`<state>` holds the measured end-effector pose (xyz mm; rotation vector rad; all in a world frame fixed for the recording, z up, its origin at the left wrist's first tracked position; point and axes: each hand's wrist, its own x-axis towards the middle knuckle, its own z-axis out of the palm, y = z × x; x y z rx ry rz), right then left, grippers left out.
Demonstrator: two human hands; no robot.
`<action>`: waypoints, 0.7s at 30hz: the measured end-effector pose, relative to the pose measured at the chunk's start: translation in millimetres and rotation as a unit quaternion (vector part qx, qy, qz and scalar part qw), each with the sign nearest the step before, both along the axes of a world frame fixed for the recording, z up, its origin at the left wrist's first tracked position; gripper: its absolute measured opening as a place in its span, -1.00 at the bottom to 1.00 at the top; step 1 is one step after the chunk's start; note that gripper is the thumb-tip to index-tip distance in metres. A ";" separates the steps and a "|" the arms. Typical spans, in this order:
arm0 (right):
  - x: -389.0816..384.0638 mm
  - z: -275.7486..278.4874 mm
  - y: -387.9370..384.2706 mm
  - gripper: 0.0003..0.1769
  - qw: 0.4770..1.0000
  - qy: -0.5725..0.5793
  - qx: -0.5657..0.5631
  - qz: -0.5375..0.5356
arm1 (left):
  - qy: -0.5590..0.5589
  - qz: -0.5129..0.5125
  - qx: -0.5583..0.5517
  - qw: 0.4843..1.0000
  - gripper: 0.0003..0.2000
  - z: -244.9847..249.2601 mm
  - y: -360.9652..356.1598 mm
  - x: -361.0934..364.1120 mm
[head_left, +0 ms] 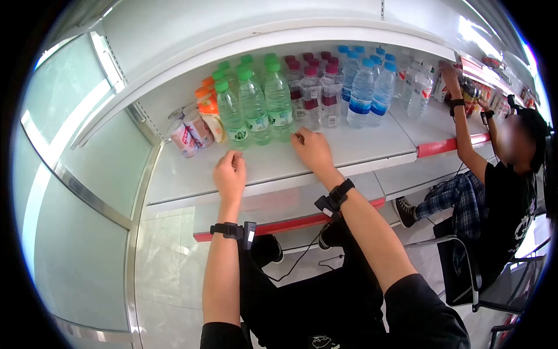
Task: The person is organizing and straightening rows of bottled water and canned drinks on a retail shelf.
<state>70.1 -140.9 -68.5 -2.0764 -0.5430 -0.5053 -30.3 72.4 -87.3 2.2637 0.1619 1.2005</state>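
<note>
My left hand [230, 175] is held loosely curled just over the front of the shelf, with nothing showing in its fingers. Behind it stand clear green bottles [231, 119] with green caps. My right hand [313, 150] is also curled with no object visible in it, its fingertips close to the foot of a green bottle [280, 104] in the front row. Farther back from that hand is a group of clear bottles with dark red caps and labels [311, 96]. Both wrists carry black straps with small devices.
Left of the green bottles are orange-capped bottles [207, 107] and pink-white cans [183, 139]. Blue-capped water bottles [361, 96] stand to the right. A white shelf [279, 36] overhangs them. At right a seated person [494, 192] reaches into the adjoining shelf; a glass partition [75, 203] lies left.
</note>
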 end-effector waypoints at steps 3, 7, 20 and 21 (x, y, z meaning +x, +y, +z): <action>1.6 -1.5 -0.1 -0.70 1.000 -0.003 0.004 0.004 | -0.022 -0.016 -0.030 0.999 -0.88 -0.6 0.5 1.2; 1.7 -2.0 0.0 -0.70 0.999 -0.013 0.028 0.008 | -0.011 -0.017 -0.030 0.999 -0.88 1.0 -0.1 -0.3; -3.1 3.5 0.4 -0.70 1.000 0.004 0.018 0.000 | -0.007 -0.012 -0.023 1.000 -0.88 5.3 -2.7 -3.5; -3.0 3.5 0.2 -0.69 1.000 0.002 0.018 0.001 | -0.007 -0.011 -0.023 1.000 -0.88 5.6 -2.5 -3.6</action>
